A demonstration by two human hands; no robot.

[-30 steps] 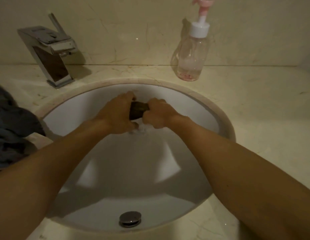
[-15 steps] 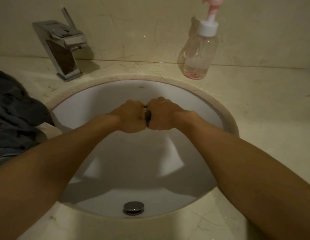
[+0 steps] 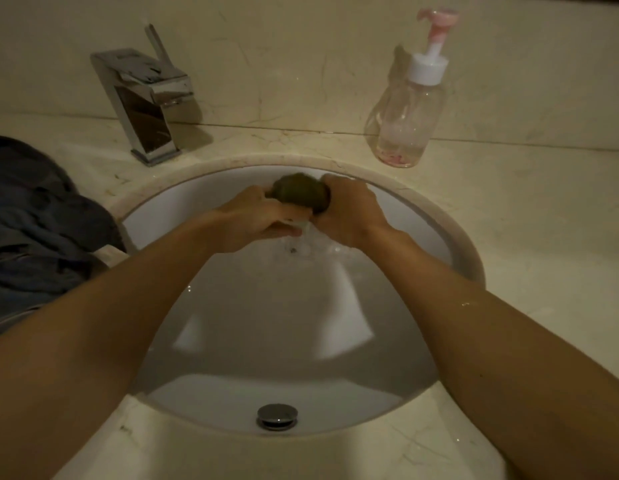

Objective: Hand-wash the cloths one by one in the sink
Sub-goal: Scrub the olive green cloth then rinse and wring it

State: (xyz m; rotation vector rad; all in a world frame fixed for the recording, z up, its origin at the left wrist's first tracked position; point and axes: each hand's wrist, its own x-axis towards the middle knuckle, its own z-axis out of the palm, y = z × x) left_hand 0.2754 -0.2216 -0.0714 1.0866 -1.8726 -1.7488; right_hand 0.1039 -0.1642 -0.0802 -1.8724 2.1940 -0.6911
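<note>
Both hands wring one dark, wadded cloth (image 3: 301, 194). The left hand (image 3: 256, 220) has its fingers curled tight round the cloth's left end, and the right hand (image 3: 349, 213) is closed round its right end, so only the rounded middle bulges out between and above them. The hands nearly touch below the cloth. A thin stream of water (image 3: 306, 235) runs from under the cloth into the basin. All this is held over the far part of the white oval sink (image 3: 155, 216), close to its back rim. The chrome drain stopper (image 3: 276, 415) sits at the sink's near side.

On the marble countertop (image 3: 526, 220), a square chrome faucet (image 3: 145, 105) stands at the back left. A clear pump bottle (image 3: 405, 123) with a white collar and pink head stands at the back right. A heap of dark blue-grey cloths (image 3: 41, 230) lies at the left edge, just beside the sink's rim.
</note>
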